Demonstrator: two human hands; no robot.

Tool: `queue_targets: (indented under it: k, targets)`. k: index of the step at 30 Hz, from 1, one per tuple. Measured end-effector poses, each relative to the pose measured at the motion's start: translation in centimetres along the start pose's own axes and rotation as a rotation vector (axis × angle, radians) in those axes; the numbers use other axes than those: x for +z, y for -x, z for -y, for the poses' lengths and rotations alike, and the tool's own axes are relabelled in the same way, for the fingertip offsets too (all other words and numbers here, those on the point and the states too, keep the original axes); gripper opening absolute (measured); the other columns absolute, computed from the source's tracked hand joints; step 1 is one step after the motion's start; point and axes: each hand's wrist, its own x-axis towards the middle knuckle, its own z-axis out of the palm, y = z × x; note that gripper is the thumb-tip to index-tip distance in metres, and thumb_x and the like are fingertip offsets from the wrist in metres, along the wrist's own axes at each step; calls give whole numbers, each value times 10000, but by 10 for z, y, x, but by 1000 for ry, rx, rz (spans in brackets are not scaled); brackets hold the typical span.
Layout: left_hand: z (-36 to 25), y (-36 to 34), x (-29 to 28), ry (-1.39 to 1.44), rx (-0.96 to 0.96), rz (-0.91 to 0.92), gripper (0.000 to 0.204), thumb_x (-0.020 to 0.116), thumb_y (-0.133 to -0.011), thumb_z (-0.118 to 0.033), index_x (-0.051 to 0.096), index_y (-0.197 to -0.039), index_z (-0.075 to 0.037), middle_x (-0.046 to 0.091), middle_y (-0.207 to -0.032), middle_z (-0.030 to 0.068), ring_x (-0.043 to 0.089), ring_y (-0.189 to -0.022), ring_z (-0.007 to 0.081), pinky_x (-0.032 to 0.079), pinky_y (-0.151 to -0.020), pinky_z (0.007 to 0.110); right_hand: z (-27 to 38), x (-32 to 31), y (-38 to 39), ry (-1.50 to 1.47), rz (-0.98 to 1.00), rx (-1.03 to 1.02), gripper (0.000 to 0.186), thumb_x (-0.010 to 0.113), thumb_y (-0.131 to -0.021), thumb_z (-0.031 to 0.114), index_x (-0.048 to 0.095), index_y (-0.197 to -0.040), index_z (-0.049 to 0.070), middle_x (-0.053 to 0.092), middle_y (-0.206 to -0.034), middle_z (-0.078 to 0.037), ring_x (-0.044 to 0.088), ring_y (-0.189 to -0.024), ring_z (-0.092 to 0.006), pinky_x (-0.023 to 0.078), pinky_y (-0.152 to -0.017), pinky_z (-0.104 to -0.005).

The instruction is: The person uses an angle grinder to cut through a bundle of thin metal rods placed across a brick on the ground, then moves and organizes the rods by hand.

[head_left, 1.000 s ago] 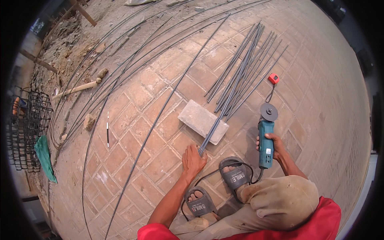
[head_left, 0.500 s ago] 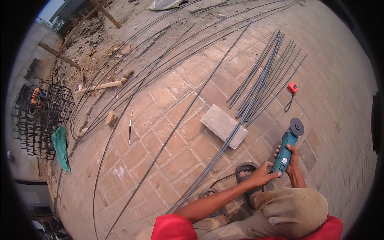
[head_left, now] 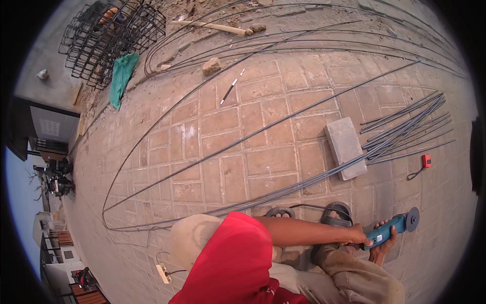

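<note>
A teal angle grinder (head_left: 378,235) with a dark round disc (head_left: 412,219) lies across my two hands at the lower right. My right hand (head_left: 389,244) is closed around its body from below, near the disc end. At the rear end, my left hand (head_left: 358,235) grips the housing where the cord comes out; some of its fingers are hidden. Beyond the grinder, a bundle of steel rods (head_left: 405,126) rests partly across a grey concrete block (head_left: 345,147). The disc is apart from the rods.
A red tape measure (head_left: 426,161) lies right of the rods. Long bars (head_left: 263,129) cross the paving. Wire cages (head_left: 109,40), a green cloth (head_left: 121,78), a stone (head_left: 211,66) and a marker-like stick (head_left: 229,92) lie farther off. A socket block (head_left: 163,272) sits at lower left.
The view has swung toward the left, so the rods, block and tape measure appear farther right. Buildings and the socket block have come into sight. Both hands still hold the grinder.
</note>
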Motion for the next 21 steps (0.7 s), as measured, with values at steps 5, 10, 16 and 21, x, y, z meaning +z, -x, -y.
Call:
queue_targets:
  k: [5, 10, 16, 21]
  targets:
    - [15, 8, 5, 51, 55, -32, 441, 815, -777, -222, 629, -928, 149, 679, -732, 192, 667, -527, 253, 558, -431, 375, 4, -29, 2, 43, -8, 103, 401, 684, -875, 262, 539, -1151, 10, 619, -1014, -117, 615, -923, -241, 533, -870, -371]
    - [2, 37, 5, 31, 163, -57, 436, 782, -816, -228, 611, -947, 151, 682, -766, 209, 686, -578, 285, 571, -465, 381, -2, -3, 5, 136, 57, 149, 399, 683, -875, 262, 538, -1147, 8, 618, -1006, -117, 613, -915, -242, 532, -864, -371]
    - [1, 19, -1, -52, 223, -89, 434, 772, -806, -275, 640, -946, 114, 695, -803, 198, 697, -653, 295, 576, -545, 389, -12, 7, -8, 204, 65, 146, 395, 681, -875, 262, 538, -1140, 6, 616, -994, -117, 609, -902, -244, 530, -855, -370]
    - [3, -10, -12, -251, 246, -54, 435, 774, -775, -324, 683, -943, 67, 709, -831, 176, 700, -703, 284, 571, -605, 378, -20, 5, -9, 215, 82, 174, 393, 680, -874, 261, 537, -1135, 4, 615, -984, -117, 606, -892, -245, 528, -848, -369]
